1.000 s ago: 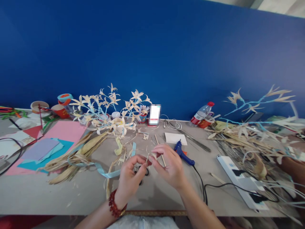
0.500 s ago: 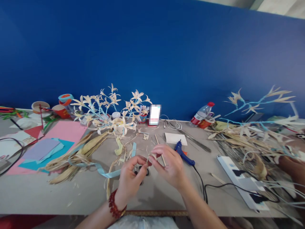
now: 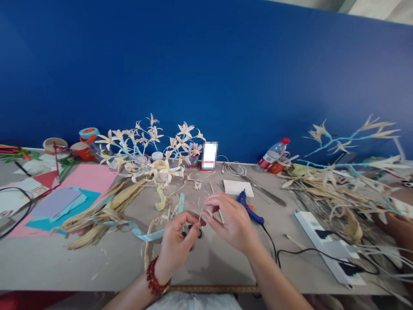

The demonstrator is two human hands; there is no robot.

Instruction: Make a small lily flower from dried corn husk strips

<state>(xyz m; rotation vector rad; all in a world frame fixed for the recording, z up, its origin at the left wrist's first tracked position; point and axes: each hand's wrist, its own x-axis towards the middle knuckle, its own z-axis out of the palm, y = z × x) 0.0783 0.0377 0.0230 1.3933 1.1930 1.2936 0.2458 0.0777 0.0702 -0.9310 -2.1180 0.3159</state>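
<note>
My left hand [image 3: 180, 236], with a red bead bracelet on its wrist, is closed in a pinch above the middle of the table. Between its thumb and fingertips is the lower end of a small pale husk strip [image 3: 200, 213]. From the right, my right hand [image 3: 230, 224] meets it, thumb and fingers pinched at the strip's upper end. Fingertips partly hide the strip. Black handles, seemingly of scissors [image 3: 199, 233], show beneath my left hand. A blue glue gun [image 3: 247, 206] lies to the right of my right hand, and a light blue ribbon [image 3: 145, 235] to the left.
Dried corn husks [image 3: 109, 206] and coloured paper [image 3: 53, 202] lie left. Husk flowers on blue stems [image 3: 150, 140] stand behind, near a phone [image 3: 209, 156]. Right are a power strip [image 3: 329, 249] with cords, a bottle [image 3: 274, 155], more husks [image 3: 322, 189] and another person's hand [image 3: 392, 226].
My right hand has shifted very slightly, still pinching beside the left. At the far right, the other person's hand has moved a little. Objects on the table stay put.
</note>
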